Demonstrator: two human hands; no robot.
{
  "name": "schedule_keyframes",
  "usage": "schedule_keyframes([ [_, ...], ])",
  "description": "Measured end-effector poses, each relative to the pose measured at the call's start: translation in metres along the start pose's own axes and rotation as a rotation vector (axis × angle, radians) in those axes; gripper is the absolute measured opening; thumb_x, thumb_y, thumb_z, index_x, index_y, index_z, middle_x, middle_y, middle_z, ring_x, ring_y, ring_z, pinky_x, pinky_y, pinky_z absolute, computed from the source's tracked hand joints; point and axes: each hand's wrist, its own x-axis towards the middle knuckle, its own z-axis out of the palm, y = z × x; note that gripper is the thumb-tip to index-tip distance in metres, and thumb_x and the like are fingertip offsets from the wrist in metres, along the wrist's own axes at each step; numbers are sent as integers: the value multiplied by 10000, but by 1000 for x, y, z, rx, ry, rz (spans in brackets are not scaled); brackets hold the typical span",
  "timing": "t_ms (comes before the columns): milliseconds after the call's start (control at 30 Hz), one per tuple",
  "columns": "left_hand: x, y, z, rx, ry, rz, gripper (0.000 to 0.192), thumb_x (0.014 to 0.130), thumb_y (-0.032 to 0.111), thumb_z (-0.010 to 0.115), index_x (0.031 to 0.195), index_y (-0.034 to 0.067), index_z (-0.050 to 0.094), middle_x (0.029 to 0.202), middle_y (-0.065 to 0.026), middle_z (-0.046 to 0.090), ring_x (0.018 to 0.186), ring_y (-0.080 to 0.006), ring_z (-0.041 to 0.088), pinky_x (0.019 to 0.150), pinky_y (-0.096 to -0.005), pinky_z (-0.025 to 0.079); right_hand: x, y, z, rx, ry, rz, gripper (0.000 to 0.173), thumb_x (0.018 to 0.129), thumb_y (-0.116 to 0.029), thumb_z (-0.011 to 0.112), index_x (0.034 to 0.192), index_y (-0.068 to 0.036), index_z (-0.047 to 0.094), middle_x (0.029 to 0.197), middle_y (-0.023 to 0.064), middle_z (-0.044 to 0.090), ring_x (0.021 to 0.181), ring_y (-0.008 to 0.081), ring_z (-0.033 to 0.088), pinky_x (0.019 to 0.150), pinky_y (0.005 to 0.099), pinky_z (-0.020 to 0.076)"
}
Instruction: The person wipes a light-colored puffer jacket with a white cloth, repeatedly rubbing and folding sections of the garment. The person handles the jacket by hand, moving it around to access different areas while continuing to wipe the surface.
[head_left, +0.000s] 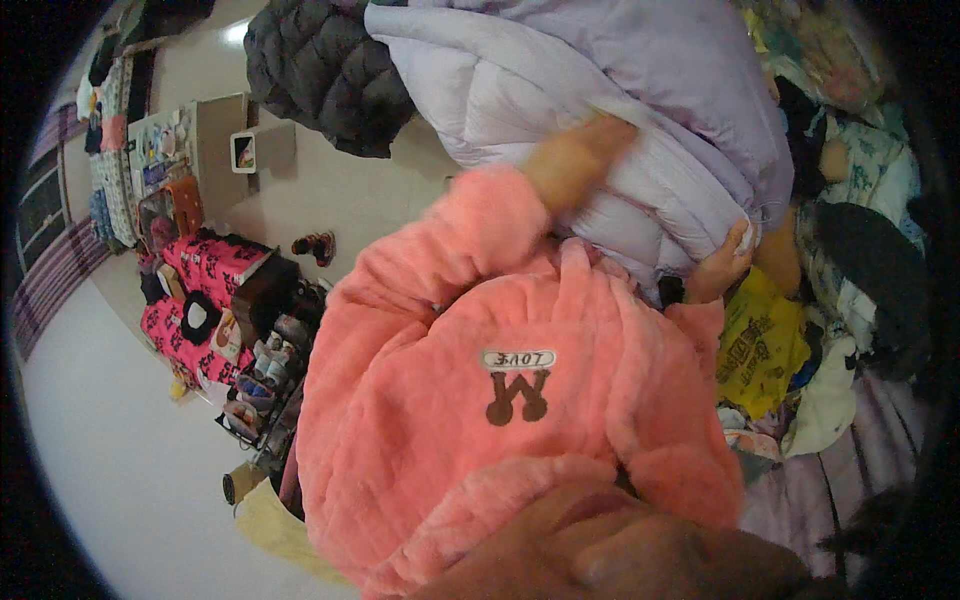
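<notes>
A lilac quilted puffer garment (517, 97) spreads in front of me, bunched and folded over. My left hand (592, 161) lies across its quilted side; motion blur hides the fingers, so its grip cannot be told. At the garment's lower right edge, my right hand (720, 264) pinches the fabric, thumb on top and the other fingers mostly hidden. Both my arms are in fluffy pink sleeves.
A black puffer garment (330, 75) adjoins the lilac one on the left. To the right lie a yellow printed bag (757, 345) and heaped clothes (870, 277). Further left are a small white bin (244, 153), a pink patterned cover (214, 262) and a shoe rack (259, 397).
</notes>
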Motion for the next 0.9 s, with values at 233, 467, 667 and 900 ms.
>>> schedule_keyframes([
  [233, 5, -20, -77, 280, 356, -193, 594, 686, -5, 592, 1267, 89, 514, 1178, -111, 593, 1138, -305, 537, 1008, -377, 408, -1, -2, 0, -89, -72, -79, 534, 928, -369, 522, 1229, 72, 497, 1227, 224, 536, 1090, 296, 522, 952, 352, 379],
  [467, 17, -3, -15, 337, -146, -339, 507, 744, 42, 529, 1246, 110, 505, 1270, -87, 511, 1232, -300, 436, 1025, -406, 355, -5, 6, -8, 235, 11, -7, 444, 943, -351, 488, 1086, 64, 548, 1110, 158, 563, 1014, 270, 524, 928, 364, 384],
  [667, -10, -75, -92, 435, 376, -280, 402, 844, 87, 444, 1235, 36, 521, 1269, -139, 531, 1161, -266, 506, 973, -359, 402, 1, 11, -16, 32, -32, -36, 490, 940, -374, 491, 1140, 72, 529, 1155, 182, 552, 1035, 278, 523, 933, 369, 386],
  [900, 24, 25, 24, 204, -146, -124, 490, 813, 82, 481, 1300, 138, 470, 1317, -133, 472, 1254, -317, 418, 1070, -404, 312, -5, 26, -27, 177, 4, 64, 602, 936, -398, 490, 1264, 104, 443, 1261, 230, 504, 1145, 307, 481, 992, 366, 348],
])
